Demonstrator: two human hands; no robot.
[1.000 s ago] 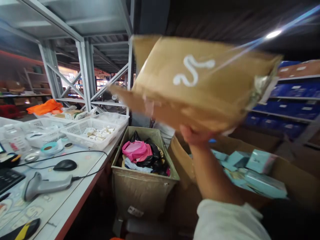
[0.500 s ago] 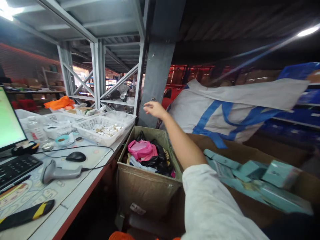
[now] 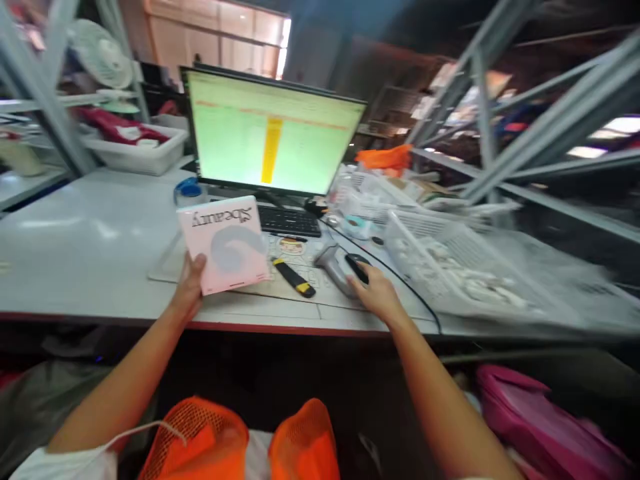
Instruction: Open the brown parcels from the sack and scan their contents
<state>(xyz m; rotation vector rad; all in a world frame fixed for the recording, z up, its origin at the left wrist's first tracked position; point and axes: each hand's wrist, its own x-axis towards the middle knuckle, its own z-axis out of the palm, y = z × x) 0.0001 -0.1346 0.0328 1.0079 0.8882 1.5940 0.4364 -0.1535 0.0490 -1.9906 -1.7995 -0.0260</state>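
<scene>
Flat pale-pink carton (image 3: 231, 248), left of centre in the frame, held up above the desk (image 3: 90, 267) front edge. Face shows a large grey-blue swirl, dark ornate lettering across the upper part, tiny dark print along the lower edge; top edge whitish. Surface smooth, corners square, tilted slightly. Left hand (image 3: 189, 285) grasps its lower-left corner, thumb on front. Right hand (image 3: 374, 290), right of centre, is at the grey barcode scanner (image 3: 334, 270) and black mouse (image 3: 358, 268); can't tell whether it grips either. Black-and-yellow utility knife (image 3: 294, 277) lies between the hands.
</scene>
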